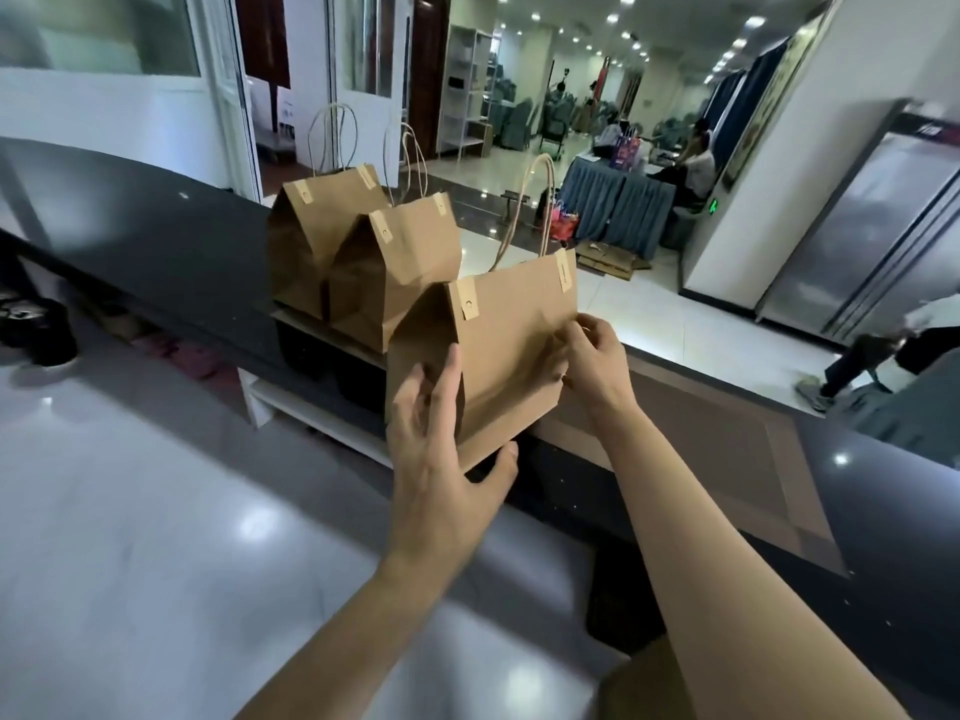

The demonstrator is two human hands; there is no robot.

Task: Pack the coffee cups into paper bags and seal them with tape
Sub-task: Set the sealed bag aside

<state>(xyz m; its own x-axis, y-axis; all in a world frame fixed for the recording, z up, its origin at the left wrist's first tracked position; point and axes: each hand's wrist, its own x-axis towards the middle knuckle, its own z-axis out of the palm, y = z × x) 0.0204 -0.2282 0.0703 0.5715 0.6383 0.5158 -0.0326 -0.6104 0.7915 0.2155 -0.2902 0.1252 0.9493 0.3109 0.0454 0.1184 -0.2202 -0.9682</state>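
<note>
The left grip [441,449] holds the near left corner of the nearest paper bag [509,345]: its fingers lie straight up the bag's creased left side and its thumb hooks under the bottom front edge, so the bag sits between thumb and fingers. The right grip [592,363] is at the bag's right edge, about halfway up, fingers curled and pinching the paper there; what exactly lies between the fingertips is too small to tell. The bag stands upright between the two grips, its top folded shut in a gable shape, with a pale tab [467,301] near each end of the top fold and twisted paper handles [535,210] rising from it. Its base rests on the dark tabletop [156,236], at the near edge of a raised ledge. Just beyond it to the left stand two more brown bags, side by side and touching: the middle bag [384,283] just behind the held one, and the far bag [306,246] to its left, both folded shut the same way with handles up. To the right of the held bag a flat brown sheet [727,449] lies on the tabletop under the right forearm. Beyond the tabletop is a tiled hall, where a seated person [691,168] is at a blue-draped table [613,200] far off
</note>
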